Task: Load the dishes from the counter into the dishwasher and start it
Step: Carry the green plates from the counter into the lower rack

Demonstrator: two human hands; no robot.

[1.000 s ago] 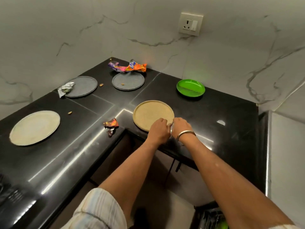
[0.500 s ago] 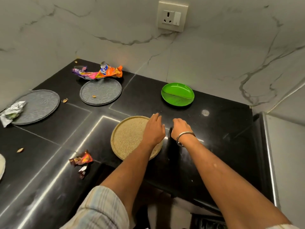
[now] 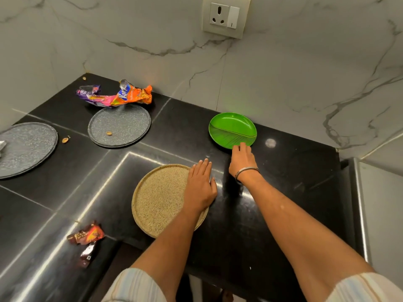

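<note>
A tan speckled round plate (image 3: 159, 197) lies near the front edge of the black counter (image 3: 283, 171). My left hand (image 3: 201, 188) rests flat on the plate's right side, fingers straight. A small green leaf-shaped plate (image 3: 232, 128) sits further back by the wall. My right hand (image 3: 242, 159), with a metal bangle on the wrist, reaches to it and its fingertips touch the green plate's near rim. Two grey speckled plates lie to the left, one in the middle (image 3: 119, 125) and one at the frame's left edge (image 3: 26, 147). The dishwasher is out of view.
Crumpled orange and purple snack wrappers (image 3: 117, 94) lie behind the middle grey plate. A brown wrapper (image 3: 86, 238) sits near the counter's inner corner. Nut shells (image 3: 65, 139) are scattered about. A wall socket (image 3: 225, 16) is above. A steel-edged white appliance (image 3: 375, 214) stands at right.
The view moved closer and left. My right hand went forward from beside the tan plate to the green plate's rim. My left hand stayed on the tan plate, now flatter.
</note>
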